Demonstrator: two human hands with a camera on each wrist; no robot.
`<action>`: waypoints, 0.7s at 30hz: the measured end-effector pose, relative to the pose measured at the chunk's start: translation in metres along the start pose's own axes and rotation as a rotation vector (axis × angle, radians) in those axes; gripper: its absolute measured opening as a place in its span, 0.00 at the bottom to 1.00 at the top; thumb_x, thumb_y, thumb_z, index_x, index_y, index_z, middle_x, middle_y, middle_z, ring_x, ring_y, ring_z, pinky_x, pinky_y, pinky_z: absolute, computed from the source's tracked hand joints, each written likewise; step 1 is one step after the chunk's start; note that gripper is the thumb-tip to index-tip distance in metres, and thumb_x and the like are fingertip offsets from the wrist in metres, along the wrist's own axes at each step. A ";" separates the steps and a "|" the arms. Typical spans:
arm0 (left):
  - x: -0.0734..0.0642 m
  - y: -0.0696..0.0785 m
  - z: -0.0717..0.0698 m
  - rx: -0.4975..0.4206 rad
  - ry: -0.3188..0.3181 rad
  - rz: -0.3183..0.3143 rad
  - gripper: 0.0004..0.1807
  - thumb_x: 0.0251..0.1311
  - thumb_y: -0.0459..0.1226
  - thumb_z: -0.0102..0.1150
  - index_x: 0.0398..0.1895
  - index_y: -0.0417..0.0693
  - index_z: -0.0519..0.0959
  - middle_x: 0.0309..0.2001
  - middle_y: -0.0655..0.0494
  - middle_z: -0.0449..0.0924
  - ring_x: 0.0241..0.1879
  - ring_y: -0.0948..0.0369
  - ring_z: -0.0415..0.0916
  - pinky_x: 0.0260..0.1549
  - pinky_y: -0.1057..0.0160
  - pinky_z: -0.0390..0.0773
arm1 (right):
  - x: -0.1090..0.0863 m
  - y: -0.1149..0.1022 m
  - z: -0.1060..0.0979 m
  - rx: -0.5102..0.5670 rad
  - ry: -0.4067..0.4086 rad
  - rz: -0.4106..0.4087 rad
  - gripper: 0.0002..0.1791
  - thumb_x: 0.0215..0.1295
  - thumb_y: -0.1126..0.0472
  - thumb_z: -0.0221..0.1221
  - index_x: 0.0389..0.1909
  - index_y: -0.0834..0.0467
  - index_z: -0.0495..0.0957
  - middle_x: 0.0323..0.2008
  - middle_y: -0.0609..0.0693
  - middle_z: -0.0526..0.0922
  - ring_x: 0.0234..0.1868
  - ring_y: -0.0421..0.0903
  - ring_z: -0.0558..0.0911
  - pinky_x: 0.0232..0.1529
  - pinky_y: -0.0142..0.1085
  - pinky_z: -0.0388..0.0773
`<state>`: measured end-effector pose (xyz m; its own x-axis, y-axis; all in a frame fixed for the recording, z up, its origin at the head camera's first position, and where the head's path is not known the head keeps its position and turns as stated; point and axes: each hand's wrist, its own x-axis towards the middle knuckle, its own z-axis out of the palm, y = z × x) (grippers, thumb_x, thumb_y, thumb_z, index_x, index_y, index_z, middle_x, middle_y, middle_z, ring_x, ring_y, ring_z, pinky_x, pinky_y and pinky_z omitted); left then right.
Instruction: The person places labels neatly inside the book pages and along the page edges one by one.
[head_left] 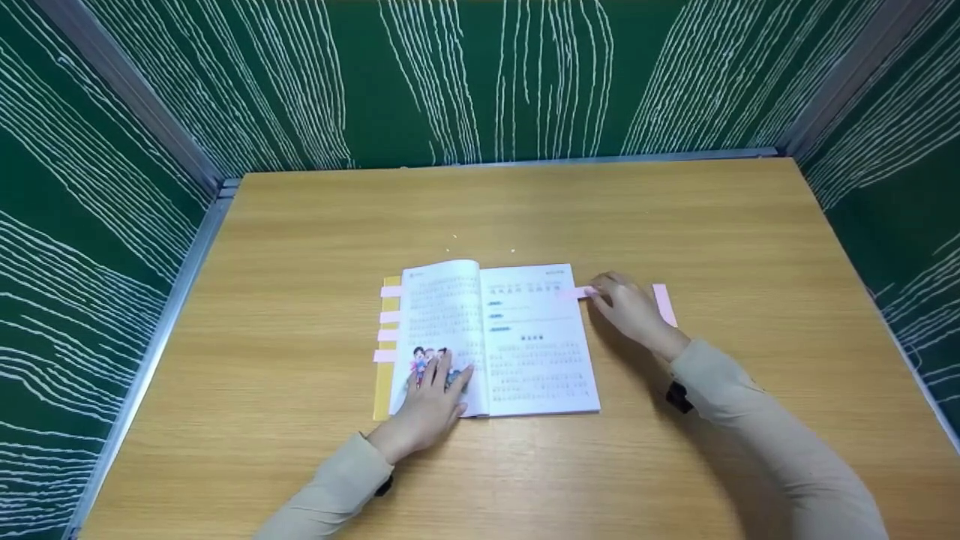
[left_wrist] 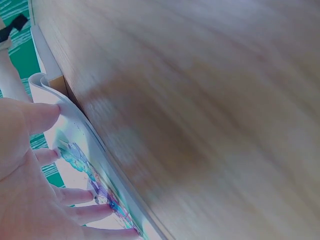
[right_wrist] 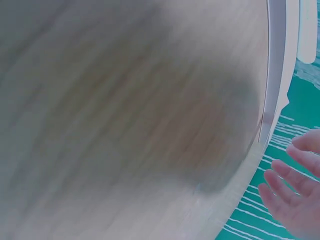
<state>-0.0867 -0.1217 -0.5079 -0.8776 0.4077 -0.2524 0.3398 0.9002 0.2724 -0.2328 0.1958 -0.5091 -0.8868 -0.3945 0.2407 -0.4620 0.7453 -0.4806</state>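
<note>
An open book with printed text lies on the table. My left hand rests spread over the lower left page, partly covering a coloured picture of children; the left wrist view shows its palm and separated fingers against the page. A pink sticky tab sticks out past the right page's upper edge. At its outer end my right hand pinches it between thumb and fingertips. In the right wrist view the curled fingers of the right hand show at the edge, the tab itself unclear.
Several pink tabs stick out along the book's left side, over a yellow cover edge. A strip of pink sticky notes lies right of the book. Tiny white scraps lie behind it. Green, white-lined panels surround the table.
</note>
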 end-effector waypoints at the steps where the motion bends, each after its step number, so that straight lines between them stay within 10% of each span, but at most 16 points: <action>1: 0.000 0.000 0.000 -0.001 0.000 0.001 0.28 0.65 0.44 0.39 0.67 0.50 0.52 0.67 0.37 0.40 0.64 0.39 0.40 0.55 0.35 0.45 | -0.001 -0.001 0.001 -0.006 -0.002 -0.019 0.12 0.58 0.66 0.55 0.41 0.68 0.76 0.41 0.63 0.76 0.43 0.58 0.75 0.43 0.48 0.73; 21: 0.000 0.000 0.000 -0.019 -0.012 -0.013 0.28 0.65 0.44 0.39 0.67 0.50 0.51 0.67 0.38 0.38 0.64 0.39 0.39 0.56 0.35 0.44 | -0.012 -0.013 0.010 -0.090 -0.363 -0.111 0.31 0.65 0.52 0.47 0.64 0.63 0.54 0.66 0.59 0.53 0.65 0.55 0.53 0.63 0.52 0.45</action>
<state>-0.0867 -0.1219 -0.5075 -0.8776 0.3980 -0.2671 0.3220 0.9023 0.2867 -0.2160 0.1848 -0.5142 -0.7774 -0.6281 -0.0349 -0.5684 0.7251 -0.3888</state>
